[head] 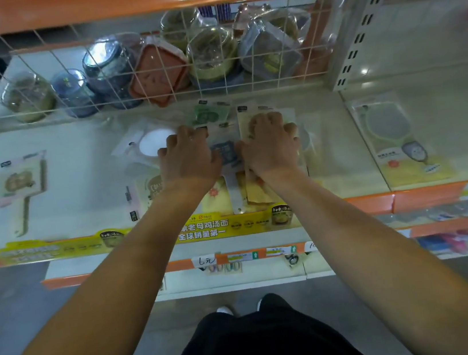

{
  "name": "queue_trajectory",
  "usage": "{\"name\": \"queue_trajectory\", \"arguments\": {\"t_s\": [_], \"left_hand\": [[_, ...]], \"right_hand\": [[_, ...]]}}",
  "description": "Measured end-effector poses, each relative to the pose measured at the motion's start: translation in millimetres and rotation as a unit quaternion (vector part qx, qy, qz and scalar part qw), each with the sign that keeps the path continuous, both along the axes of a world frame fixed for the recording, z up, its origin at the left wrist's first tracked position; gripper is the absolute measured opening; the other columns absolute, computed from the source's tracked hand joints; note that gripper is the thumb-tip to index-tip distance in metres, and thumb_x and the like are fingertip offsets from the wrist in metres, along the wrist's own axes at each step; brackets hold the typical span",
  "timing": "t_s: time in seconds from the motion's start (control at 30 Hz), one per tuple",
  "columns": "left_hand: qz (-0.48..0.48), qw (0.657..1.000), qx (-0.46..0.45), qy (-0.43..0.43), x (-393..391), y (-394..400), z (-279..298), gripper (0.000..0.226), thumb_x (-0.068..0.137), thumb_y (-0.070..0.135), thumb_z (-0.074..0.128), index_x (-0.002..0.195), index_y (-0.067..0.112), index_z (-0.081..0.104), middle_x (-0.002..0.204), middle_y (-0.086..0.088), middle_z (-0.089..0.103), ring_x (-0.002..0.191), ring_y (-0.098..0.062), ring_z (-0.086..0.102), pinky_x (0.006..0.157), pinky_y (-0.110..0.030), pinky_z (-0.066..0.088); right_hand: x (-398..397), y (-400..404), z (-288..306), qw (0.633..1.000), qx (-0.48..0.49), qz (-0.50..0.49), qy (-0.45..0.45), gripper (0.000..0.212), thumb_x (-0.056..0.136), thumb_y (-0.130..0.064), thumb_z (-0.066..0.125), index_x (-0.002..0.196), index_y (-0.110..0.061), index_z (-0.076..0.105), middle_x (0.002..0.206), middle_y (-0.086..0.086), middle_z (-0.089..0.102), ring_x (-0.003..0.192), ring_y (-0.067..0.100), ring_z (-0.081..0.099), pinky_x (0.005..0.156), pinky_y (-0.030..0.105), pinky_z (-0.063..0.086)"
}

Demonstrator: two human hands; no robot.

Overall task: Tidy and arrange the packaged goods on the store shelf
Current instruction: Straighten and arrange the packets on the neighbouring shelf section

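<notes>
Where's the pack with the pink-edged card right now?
In the head view, the pink-edged pack lies flat and alone on the shelf, far left, well apart from the left hand and the central pile.

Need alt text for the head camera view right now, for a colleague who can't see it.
Both hands, left hand and right hand, press palm-down on a loose pile of flat packaged goods mid-shelf. Single packets lie far left and far right; wrapped containers sit behind a wire grid.
</notes>
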State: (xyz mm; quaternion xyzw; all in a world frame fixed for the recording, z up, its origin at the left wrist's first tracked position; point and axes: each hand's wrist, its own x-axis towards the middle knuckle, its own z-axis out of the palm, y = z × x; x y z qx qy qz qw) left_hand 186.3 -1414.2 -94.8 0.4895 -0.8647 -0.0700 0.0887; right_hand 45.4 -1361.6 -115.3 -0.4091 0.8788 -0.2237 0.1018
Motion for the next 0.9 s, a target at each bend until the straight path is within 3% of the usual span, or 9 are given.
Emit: {"name": "queue_trajectory", "arguments": {"t_s": [0.43,0.63,0.9], "left_hand": [[0.113,0.993,-0.033,0.017,46.9,0.5,2.3,0.043,0.089,0.037,0.055,0.128,0.020,0.052,0.132,-0.008,0.047,0.120,-0.032,0.046,0.093,-0.041,0.037],[0.161,0.985,-0.061,0.031,98.9,0.8,-1.1,0.045,0.087,0.034,0.056,0.127,0.013,0.052,0.125,-0.013,0.051,0.110,-0.037,0.051,0.086,-0.045,0.041],[0.189,0.980,-0.047,0.037,175.0,-19.6,-5.3,0.044,0.089,0.034,0.055,0.128,0.013,0.053,0.127,-0.013,0.051,0.113,-0.038,0.051,0.087,-0.046,0.041]], "right_hand": [[51.4,-25.1,14.5,0.985,-0.085,0.144,0.044,0.049,0.077,-0.044,0.067,0.120,-0.022,0.059,0.132,0.006,0.048,0.120,0.039,0.042,0.094,0.044,0.038],[100.6,-41.1,17.4,0.974,-0.079,0.210,0.026,0.046,0.076,-0.047,0.068,0.114,-0.024,0.058,0.129,0.003,0.048,0.119,0.037,0.041,0.096,0.045,0.036],[176.2,-68.8,16.2,0.967,-0.065,0.244,0.013,0.043,0.078,-0.045,0.064,0.116,-0.025,0.058,0.128,-0.002,0.046,0.120,0.032,0.038,0.097,0.041,0.033]]}}
